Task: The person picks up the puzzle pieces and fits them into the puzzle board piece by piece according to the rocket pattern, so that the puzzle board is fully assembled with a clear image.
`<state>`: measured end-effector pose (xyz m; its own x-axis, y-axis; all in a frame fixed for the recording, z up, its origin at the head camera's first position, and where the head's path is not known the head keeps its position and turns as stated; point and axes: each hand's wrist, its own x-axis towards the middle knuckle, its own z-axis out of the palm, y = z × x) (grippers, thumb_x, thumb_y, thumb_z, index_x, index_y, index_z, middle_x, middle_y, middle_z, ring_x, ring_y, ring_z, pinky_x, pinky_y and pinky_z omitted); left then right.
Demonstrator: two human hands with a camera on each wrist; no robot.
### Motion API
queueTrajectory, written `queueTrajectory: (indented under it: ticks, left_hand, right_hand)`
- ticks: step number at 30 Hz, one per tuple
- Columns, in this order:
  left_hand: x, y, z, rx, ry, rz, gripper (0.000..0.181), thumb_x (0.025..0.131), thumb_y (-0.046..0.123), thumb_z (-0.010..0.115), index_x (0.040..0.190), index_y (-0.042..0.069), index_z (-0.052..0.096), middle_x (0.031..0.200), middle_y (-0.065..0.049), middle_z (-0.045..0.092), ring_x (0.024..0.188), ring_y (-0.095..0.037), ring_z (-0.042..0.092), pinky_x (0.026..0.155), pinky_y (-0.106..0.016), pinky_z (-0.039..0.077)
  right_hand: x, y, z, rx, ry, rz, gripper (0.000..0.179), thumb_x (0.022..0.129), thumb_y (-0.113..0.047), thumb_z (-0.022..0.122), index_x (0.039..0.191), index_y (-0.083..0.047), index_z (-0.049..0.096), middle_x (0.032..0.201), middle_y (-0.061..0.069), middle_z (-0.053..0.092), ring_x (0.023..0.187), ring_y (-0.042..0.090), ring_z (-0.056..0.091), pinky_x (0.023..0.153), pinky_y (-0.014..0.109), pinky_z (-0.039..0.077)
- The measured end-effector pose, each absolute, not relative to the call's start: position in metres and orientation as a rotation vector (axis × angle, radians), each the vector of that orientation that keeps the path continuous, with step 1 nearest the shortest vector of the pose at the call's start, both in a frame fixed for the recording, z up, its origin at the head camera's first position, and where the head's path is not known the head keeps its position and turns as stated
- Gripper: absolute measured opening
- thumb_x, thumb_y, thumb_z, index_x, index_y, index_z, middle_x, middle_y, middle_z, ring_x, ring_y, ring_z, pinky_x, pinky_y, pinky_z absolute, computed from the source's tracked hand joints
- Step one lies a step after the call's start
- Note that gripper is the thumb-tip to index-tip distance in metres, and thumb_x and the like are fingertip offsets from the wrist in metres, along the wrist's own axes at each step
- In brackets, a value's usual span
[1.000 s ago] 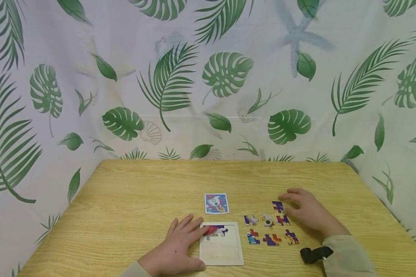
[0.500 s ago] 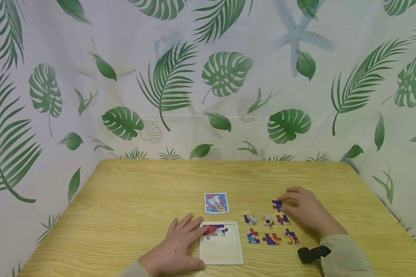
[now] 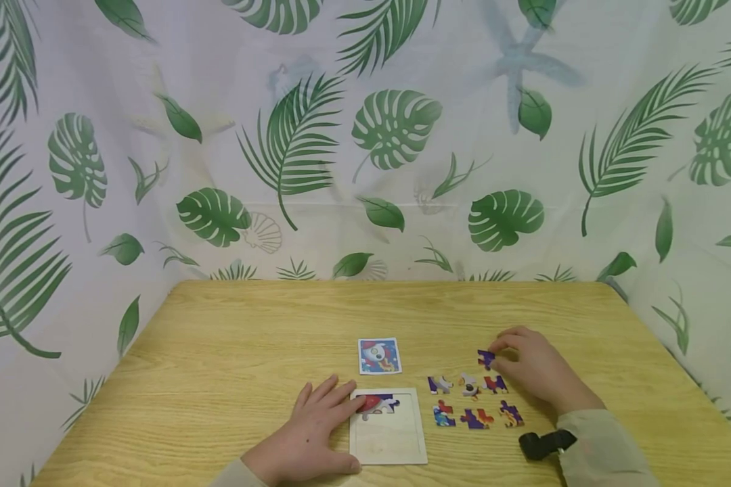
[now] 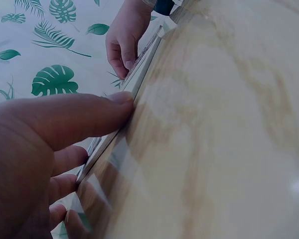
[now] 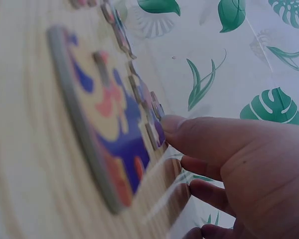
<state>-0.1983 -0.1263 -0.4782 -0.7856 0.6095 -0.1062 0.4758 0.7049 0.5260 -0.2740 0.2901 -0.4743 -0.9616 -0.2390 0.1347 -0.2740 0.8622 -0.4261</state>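
Broadly, a white curtain printed with green palm and monstera leaves [image 3: 402,135] walls in three sides of a pale wood-grain worktop [image 3: 250,352], which looks smooth and a little glossy in the left wrist view. Near its front edge lies a pale wooden square puzzle tray [image 3: 390,436] with a couple of red, white and purple pieces already seated along its top. The left hand [image 3: 311,439] rests flat on the worktop, fingers straight, fingertips pressing the tray's left rim. Just behind the tray sits a small picture card of a rocket on blue [image 3: 379,356]. To the tray's right, loose coloured jigsaw pieces [image 3: 475,402] lie in two rows, near one another but apart. The right hand [image 3: 533,368] pinches a small purple jigsaw piece [image 3: 486,358] at the far end of that group, thumb and forefinger on its edges. That piece looks thin, stiff and very light, likely to skid on the slick top, so its rim is the sensible grip.
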Motion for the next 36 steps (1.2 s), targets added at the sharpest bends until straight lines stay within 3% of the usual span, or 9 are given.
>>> queueTrajectory:
  ticks: [18, 25, 36]
  left_hand:
    - [-0.198, -0.128, -0.482, 0.877, 2.644, 0.720, 0.091, 0.082, 0.062, 0.072, 0.158, 0.026, 0.037, 0.166, 0.000, 0.023, 0.154, -0.031, 0.007, 0.117, -0.066, -0.002]
    - [-0.198, -0.128, -0.479, 0.881, 2.652, 0.715, 0.091, 0.083, 0.061, 0.072, 0.159, 0.026, 0.036, 0.167, 0.000, 0.021, 0.154, -0.032, 0.007, 0.117, -0.065, -0.002]
    - [-0.198, -0.127, -0.479, 0.875, 2.657, 0.713, 0.091, 0.082, 0.060, 0.073, 0.158, 0.026, 0.038, 0.167, 0.000, 0.023, 0.154, -0.031, 0.007, 0.117, -0.065, -0.002]
  right_hand:
    - [-0.274, 0.284, -0.472, 0.421, -2.958, 0.654, 0.022, 0.090, -0.026, 0.076, 0.106, -0.011, 0.074, 0.115, 0.010, 0.065, 0.114, 0.040, 0.058, 0.101, 0.062, 0.042]
    - [-0.272, 0.268, -0.465, 0.457, -2.960, 0.753, 0.026, 0.091, -0.030, 0.076, 0.109, -0.012, 0.073, 0.121, 0.012, 0.065, 0.119, 0.040, 0.056, 0.103, 0.062, 0.040]
    - [-0.267, 0.236, -0.462, 0.583, -2.925, 0.795, 0.020, 0.093, -0.031, 0.073, 0.108, -0.017, 0.072, 0.117, 0.004, 0.064, 0.119, 0.035, 0.056, 0.102, 0.059, 0.043]
